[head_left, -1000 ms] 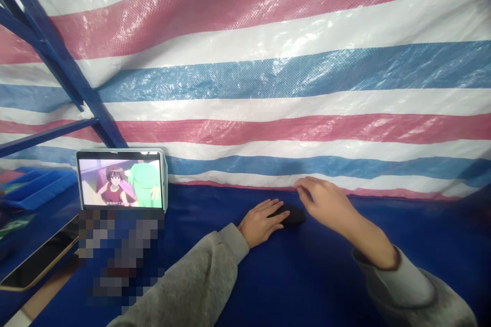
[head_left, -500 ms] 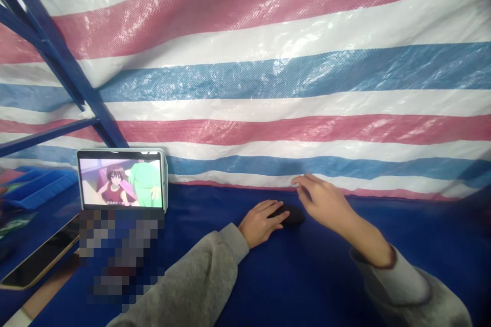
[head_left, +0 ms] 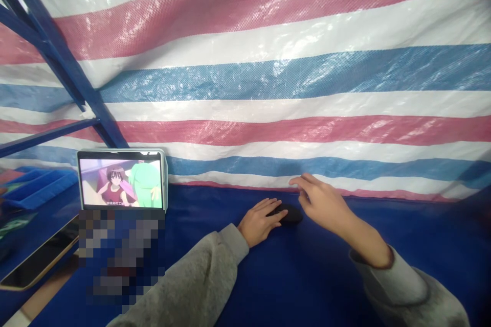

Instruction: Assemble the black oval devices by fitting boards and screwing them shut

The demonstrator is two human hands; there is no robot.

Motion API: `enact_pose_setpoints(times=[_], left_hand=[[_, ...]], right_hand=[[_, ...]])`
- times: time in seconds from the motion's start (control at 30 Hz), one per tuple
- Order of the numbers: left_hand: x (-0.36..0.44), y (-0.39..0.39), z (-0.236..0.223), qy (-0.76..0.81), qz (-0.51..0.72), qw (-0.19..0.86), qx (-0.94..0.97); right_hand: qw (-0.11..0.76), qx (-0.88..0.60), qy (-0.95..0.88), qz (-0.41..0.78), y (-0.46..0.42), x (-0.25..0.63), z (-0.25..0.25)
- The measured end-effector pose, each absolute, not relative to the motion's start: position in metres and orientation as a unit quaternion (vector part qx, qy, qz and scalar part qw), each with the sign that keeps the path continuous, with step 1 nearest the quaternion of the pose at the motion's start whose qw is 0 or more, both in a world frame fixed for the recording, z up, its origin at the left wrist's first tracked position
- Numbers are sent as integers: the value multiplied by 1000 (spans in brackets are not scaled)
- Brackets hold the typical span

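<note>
The striped sheet (head_left: pixel 268 76) forms the backdrop. The table (head_left: pixel 291 286) is blue and carries the items below. The frame (head_left: pixel 108 130) slopes down at the left. The sleeves (head_left: pixel 192 281) are grey. The tablet (head_left: pixel 120 181) is propped upright near the sheet, its screen lit. The tray (head_left: pixel 42 189) lies at far left. A second person's forearm (head_left: pixel 51 286) extends beneath the phone (head_left: pixel 42 255); pixelation hides the area beside it.

The right hand (head_left: pixel 322 202) is partly open, fingers loosely bent, with nothing visible in it; whether it touches the table cannot be determined. The left hand (head_left: pixel 261 222) is palm down, fingers extended over the near end of the mouse (head_left: pixel 292 214), without a closed grip. The mouse is on the table between both hands. Left-hand placement appears complete; no lift is evident.
</note>
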State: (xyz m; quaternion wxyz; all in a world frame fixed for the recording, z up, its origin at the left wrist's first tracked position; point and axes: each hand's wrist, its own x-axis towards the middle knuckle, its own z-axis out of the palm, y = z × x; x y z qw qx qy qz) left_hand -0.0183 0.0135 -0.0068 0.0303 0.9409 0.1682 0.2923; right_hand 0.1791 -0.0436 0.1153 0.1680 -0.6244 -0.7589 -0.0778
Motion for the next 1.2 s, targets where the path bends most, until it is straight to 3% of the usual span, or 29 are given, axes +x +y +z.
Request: enact_pose_setpoints(times=[1.2], left_hand=[[-18, 12, -5, 157, 301, 37, 940]], right_hand=[[152, -625, -761, -80, -44, 177, 116]])
